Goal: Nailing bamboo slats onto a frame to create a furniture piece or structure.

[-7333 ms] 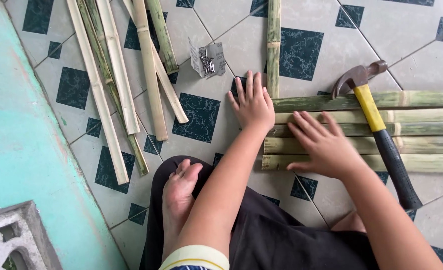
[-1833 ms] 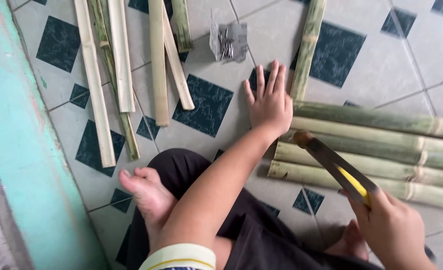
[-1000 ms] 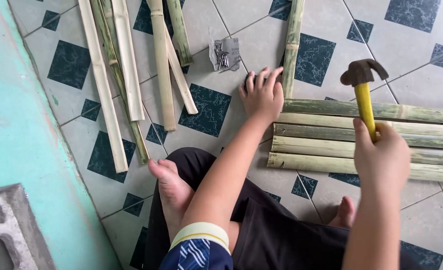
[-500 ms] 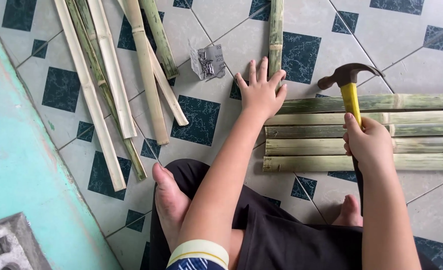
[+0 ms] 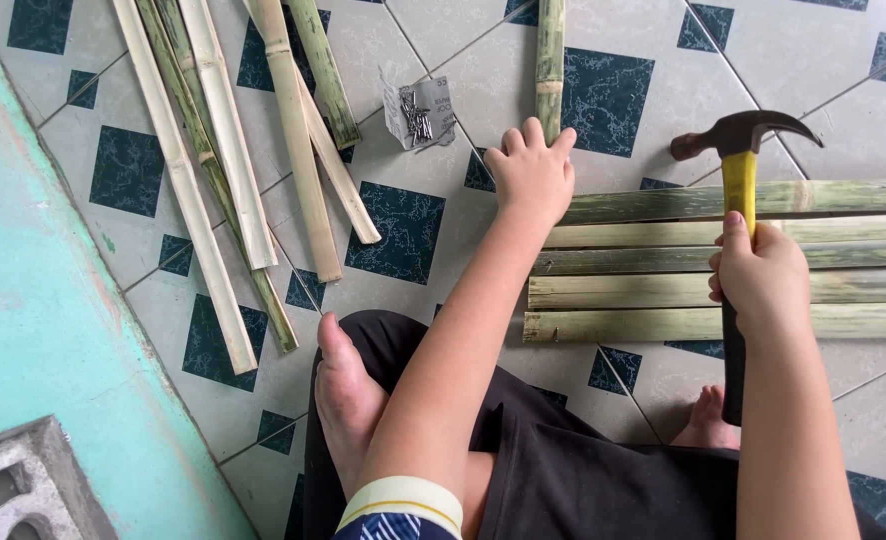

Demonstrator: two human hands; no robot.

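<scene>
Right hand (image 5: 760,275) clamped around the hammer (image 5: 738,180) handle, head raised over the row of bamboo slats (image 5: 663,290). Half a second ago the head sat a little lower and further left; it now stands higher, so a strike looks cocked, not landed. Left hand (image 5: 533,175) open, fingers spread, pressing the slats' left ends where an upright bamboo piece (image 5: 550,60) crosses. It has stayed put. Bag of nails (image 5: 418,108) lies just left of it. Loose strips (image 5: 233,170) lie well apart, far left.
</scene>
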